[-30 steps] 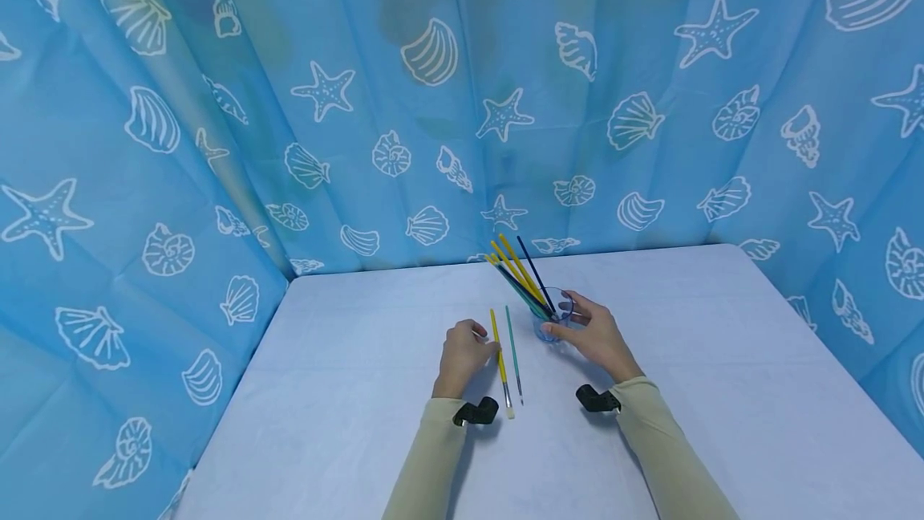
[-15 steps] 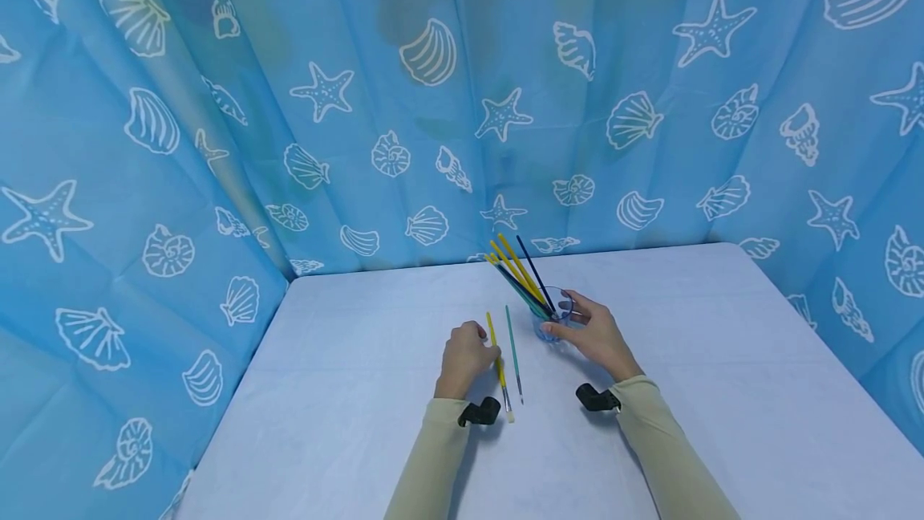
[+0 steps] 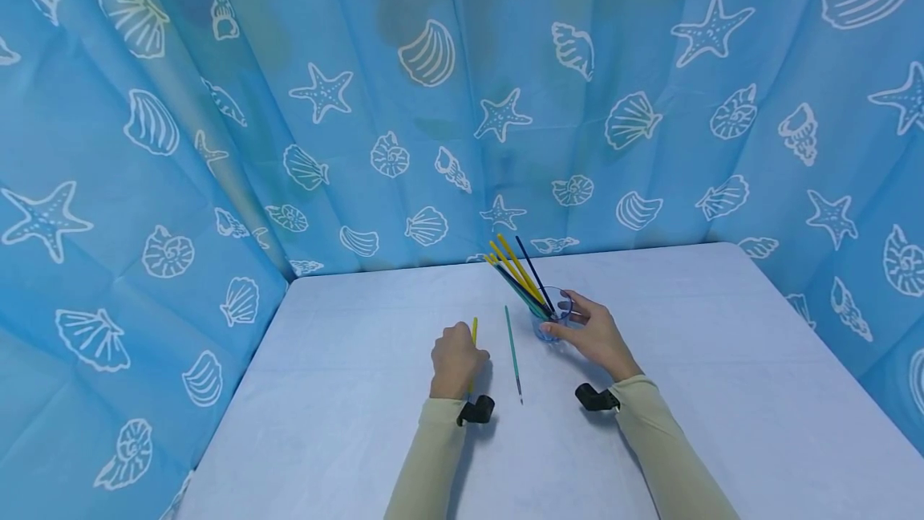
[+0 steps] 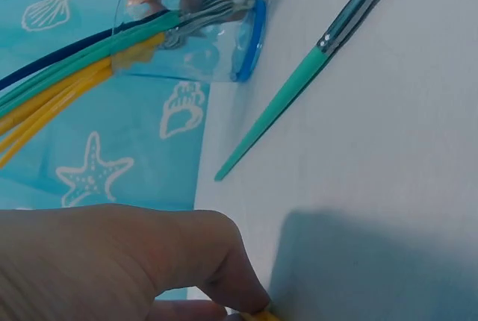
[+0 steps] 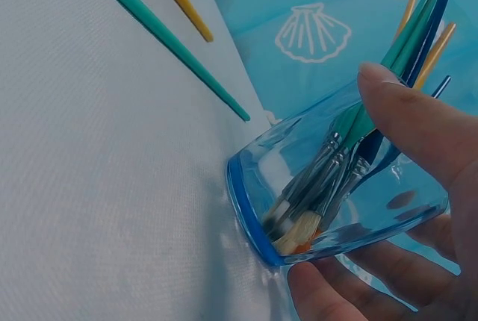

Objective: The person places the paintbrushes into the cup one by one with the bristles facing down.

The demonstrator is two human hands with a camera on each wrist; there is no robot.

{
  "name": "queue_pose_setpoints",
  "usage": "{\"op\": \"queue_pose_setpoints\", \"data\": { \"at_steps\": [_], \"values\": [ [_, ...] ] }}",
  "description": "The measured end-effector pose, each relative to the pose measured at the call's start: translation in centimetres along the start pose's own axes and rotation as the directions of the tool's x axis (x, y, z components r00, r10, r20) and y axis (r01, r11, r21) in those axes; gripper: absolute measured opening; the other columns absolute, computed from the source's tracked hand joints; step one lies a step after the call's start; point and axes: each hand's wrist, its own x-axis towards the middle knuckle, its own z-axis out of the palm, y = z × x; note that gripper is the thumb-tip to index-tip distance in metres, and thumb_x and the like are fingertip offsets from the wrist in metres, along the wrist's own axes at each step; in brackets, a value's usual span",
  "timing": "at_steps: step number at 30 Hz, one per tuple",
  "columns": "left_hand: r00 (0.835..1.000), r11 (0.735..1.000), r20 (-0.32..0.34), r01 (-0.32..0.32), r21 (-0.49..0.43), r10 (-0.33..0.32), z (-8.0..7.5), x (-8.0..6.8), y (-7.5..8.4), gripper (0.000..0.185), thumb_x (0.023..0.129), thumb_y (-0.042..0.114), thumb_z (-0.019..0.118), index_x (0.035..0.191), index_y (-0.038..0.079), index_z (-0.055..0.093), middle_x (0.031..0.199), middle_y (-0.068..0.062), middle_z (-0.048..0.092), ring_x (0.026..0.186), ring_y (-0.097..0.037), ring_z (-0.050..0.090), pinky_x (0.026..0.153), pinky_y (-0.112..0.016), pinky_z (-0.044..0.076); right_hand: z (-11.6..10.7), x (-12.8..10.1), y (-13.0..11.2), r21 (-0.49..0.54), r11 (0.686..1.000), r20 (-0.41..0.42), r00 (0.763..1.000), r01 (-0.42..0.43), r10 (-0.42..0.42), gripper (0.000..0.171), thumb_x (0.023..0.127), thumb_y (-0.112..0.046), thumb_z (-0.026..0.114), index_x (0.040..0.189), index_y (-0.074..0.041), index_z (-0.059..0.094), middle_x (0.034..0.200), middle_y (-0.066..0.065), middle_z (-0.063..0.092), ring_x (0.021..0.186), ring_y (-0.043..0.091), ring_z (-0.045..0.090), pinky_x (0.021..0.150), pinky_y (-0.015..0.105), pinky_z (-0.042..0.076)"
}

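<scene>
My left hand (image 3: 456, 358) grips a yellow paintbrush (image 3: 474, 330), lifted off the white table (image 3: 346, 392); its handle tip pokes up past my knuckles. A teal paintbrush (image 3: 513, 352) lies flat on the table between my hands, also seen in the left wrist view (image 4: 299, 89) and the right wrist view (image 5: 175, 45). My right hand (image 3: 588, 333) holds a clear blue-tinted glass (image 3: 553, 313) upright on the table, fingers and thumb curled round it (image 5: 336, 194). Several yellow, teal and dark blue brushes (image 3: 518, 273) stand in the glass, bristles down, leaning left.
A blue curtain (image 3: 433, 103) printed with shells and starfish hangs behind the table and along its left and right sides. The table's far edge (image 3: 505, 259) runs just beyond the glass.
My left hand has closed on the yellow brush and raised it off the table, swinging it leftward. The teal brush, the glass and my right hand stay put.
</scene>
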Motion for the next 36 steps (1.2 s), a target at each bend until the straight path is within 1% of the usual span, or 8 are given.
{"op": "queue_pose_setpoints", "data": {
  "at_steps": [4, 9, 13, 19, 22, 27, 31, 36],
  "values": [
    [1.0, 1.0, -0.003, 0.0, -0.024, 0.0, -0.4, 0.3, -0.7, 0.028, 0.084, 0.017, 0.081, 0.1, -0.002, 0.067, 0.082, -0.012, 0.067, 0.064, -0.021, 0.06, 0.058, -0.033, 0.051, 0.0, 0.0, 0.0, -0.003, 1.0, 0.0, 1.0, 0.002, -0.002, 0.092, 0.088, -0.043, 0.081, 0.162, -0.017, 0.033, 0.161, 0.018, 0.044, 0.145, 0.042, 0.047, 0.114, 0.061, 0.045],
    [1.0, 0.992, 0.007, 0.027, -0.125, -0.027, -1.5, 0.6, -1.8, 0.037, 0.085, 0.019, 0.08, 0.113, -0.003, 0.069, 0.095, -0.015, 0.071, 0.072, -0.023, 0.064, 0.066, -0.037, 0.057, 0.0, 0.0, 0.0, -0.004, 1.0, 0.005, 1.0, -0.012, 0.012, 0.093, 0.087, -0.043, 0.081, 0.162, -0.017, 0.033, 0.161, 0.018, 0.044, 0.146, 0.043, 0.047, 0.114, 0.061, 0.044],
    [0.999, 0.986, 0.006, 0.053, -0.157, -0.053, -2.3, 1.1, -2.5, 0.042, 0.087, 0.023, 0.078, 0.121, -0.001, 0.069, 0.1, -0.015, 0.073, 0.075, -0.022, 0.068, 0.069, -0.037, 0.059, 0.0, -0.1, -0.2, -0.007, 1.0, 0.005, 1.0, -0.002, 0.002, 0.093, 0.088, -0.043, 0.081, 0.163, -0.017, 0.033, 0.161, 0.018, 0.044, 0.145, 0.043, 0.047, 0.114, 0.061, 0.045],
    [0.998, 0.964, 0.017, 0.059, -0.259, -0.057, -3.3, 1.7, -3.2, 0.043, 0.09, 0.023, 0.074, 0.126, 0.003, 0.064, 0.093, -0.009, 0.073, 0.064, -0.015, 0.068, 0.064, -0.031, 0.053, -0.1, 0.0, 0.0, -0.005, 1.0, 0.002, 1.0, 0.0, 0.0, 0.092, 0.089, -0.042, 0.081, 0.163, -0.017, 0.032, 0.161, 0.018, 0.044, 0.145, 0.042, 0.047, 0.114, 0.06, 0.045],
    [0.999, 0.936, 0.017, 0.042, -0.35, -0.038, -3.7, 1.7, -3.3, 0.044, 0.091, 0.021, 0.072, 0.13, 0.004, 0.06, 0.094, -0.01, 0.073, 0.06, -0.015, 0.069, 0.062, -0.029, 0.052, 0.0, 0.1, 0.1, -0.004, 1.0, 0.004, 1.0, -0.005, 0.005, 0.092, 0.088, -0.042, 0.081, 0.163, -0.017, 0.033, 0.162, 0.018, 0.044, 0.146, 0.042, 0.047, 0.114, 0.06, 0.045],
    [1.0, 0.866, -0.001, -0.003, -0.501, 0.003, -4.1, 1.6, -3.3, 0.045, 0.094, 0.02, 0.068, 0.134, 0.005, 0.052, 0.1, -0.014, 0.072, 0.059, -0.017, 0.072, 0.059, -0.028, 0.056, 0.0, 0.1, 0.2, -0.008, 1.0, 0.003, 1.0, 0.0, 0.0, 0.092, 0.089, -0.042, 0.081, 0.163, -0.017, 0.033, 0.161, 0.018, 0.045, 0.145, 0.043, 0.047, 0.114, 0.06, 0.045],
    [0.999, 0.823, -0.027, -0.033, -0.568, 0.021, -4.4, 1.7, -3.1, 0.045, 0.095, 0.018, 0.066, 0.135, 0.006, 0.049, 0.104, -0.017, 0.071, 0.06, -0.019, 0.074, 0.058, -0.027, 0.059, -0.1, 0.1, 0.1, -0.005, 1.0, 0.0, 1.0, 0.0, 0.0, 0.092, 0.088, -0.041, 0.081, 0.162, -0.016, 0.033, 0.161, 0.018, 0.045, 0.145, 0.042, 0.048, 0.114, 0.059, 0.045],
    [0.998, 0.767, -0.055, -0.049, -0.64, 0.017, -4.6, 1.7, -3.1, 0.046, 0.095, 0.015, 0.066, 0.136, 0.006, 0.047, 0.106, -0.018, 0.069, 0.063, -0.022, 0.076, 0.06, -0.029, 0.062, 0.0, 0.1, 0.0, 0.0, 1.0, 0.004, 1.0, -0.007, 0.007, 0.093, 0.088, -0.043, 0.081, 0.162, -0.016, 0.033, 0.161, 0.018, 0.044, 0.145, 0.042, 0.048, 0.115, 0.059, 0.045]
  ]
}}
